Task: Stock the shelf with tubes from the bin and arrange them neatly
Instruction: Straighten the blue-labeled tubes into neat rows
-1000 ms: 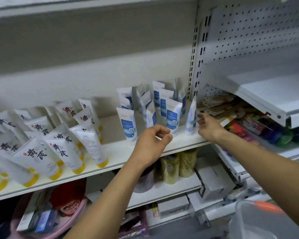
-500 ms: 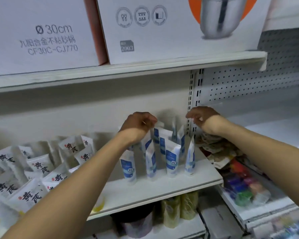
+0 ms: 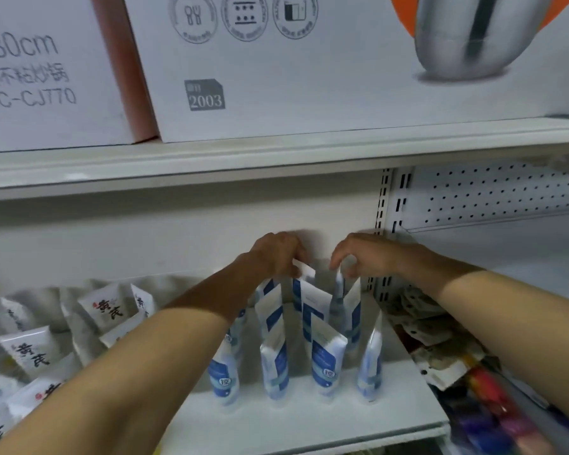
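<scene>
Several white tubes with blue labels stand in rows on the white shelf, caps down. Both my hands reach to the back row against the shelf wall. My left hand pinches the crimped top of a back-row tube. My right hand pinches the top of another back-row tube just to the right. The bin is out of view.
White tubes with black characters and yellow caps lie heaped on the left of the shelf. Large cookware boxes sit on the shelf above. A perforated panel and assorted packets are at right.
The view has risen and closed in on the shelf. Both hands left the front edge, went up to the back row and drew closer together there.
</scene>
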